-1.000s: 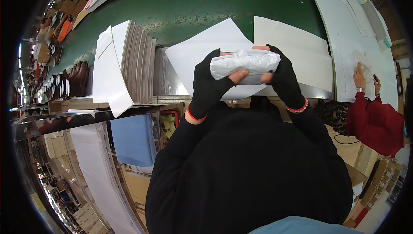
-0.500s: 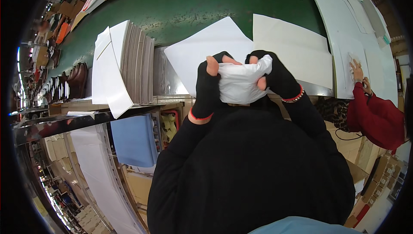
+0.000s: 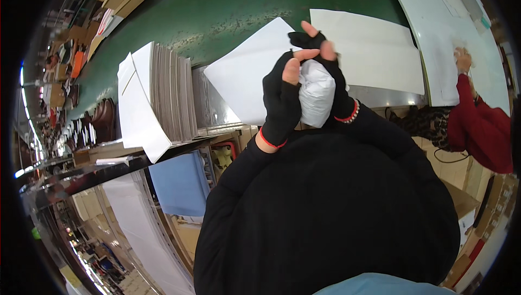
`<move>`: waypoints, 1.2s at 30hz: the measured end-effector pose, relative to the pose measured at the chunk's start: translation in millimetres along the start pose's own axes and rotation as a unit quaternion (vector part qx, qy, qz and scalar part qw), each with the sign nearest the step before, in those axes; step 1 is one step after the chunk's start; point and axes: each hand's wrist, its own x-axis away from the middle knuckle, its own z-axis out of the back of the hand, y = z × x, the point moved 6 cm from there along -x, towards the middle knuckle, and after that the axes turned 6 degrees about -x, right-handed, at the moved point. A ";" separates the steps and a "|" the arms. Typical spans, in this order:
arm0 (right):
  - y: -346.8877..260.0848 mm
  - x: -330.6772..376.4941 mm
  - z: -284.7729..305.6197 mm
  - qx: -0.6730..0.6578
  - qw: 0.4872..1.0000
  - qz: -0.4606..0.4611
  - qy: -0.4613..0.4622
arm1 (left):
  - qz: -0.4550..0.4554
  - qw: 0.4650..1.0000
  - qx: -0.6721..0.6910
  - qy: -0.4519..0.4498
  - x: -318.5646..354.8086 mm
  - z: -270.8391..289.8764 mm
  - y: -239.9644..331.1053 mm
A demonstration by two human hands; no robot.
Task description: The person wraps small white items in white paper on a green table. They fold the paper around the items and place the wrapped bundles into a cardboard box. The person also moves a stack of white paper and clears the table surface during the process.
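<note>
A white, crumpled bundle of thin sheet, paper or plastic I cannot tell, is held upright between my two hands above the near edge of the table. My left hand, in a black fingerless glove, closes round its left side with the fingers over its top. On the other side my right hand, gloved likewise, presses against it; its fingertips are raised above the top and partly blurred. Beyond the bundle lies a white sheet, turned at an angle. Another white sheet lies to the right.
A tall stack of white sheets stands at the left on the green table. Brown boots are farther left. At a white table on the right, a person in a red sleeve works. A blue cloth hangs below.
The bundle has turned from lying wide to standing upright and narrower. Both hands have come closer together, with the right fingers now raised over its top. My view has shifted slightly.
</note>
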 end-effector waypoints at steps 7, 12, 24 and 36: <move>37.6 0.9 28.0 0.009 1.000 0.007 -0.028 | -0.048 0.970 -0.197 0.132 -1.4 12.4 -29.8; -16.5 61.1 59.4 0.267 0.961 0.064 -0.032 | -0.049 0.985 -0.140 -0.086 7.2 -26.6 -59.3; -136.8 351.0 380.9 0.789 0.454 -0.409 0.067 | 0.125 0.921 -0.202 -0.308 27.1 -73.2 -78.0; 17.3 74.6 265.4 0.478 0.877 -0.009 0.039 | 0.026 0.864 -0.427 -0.264 36.7 18.3 -143.7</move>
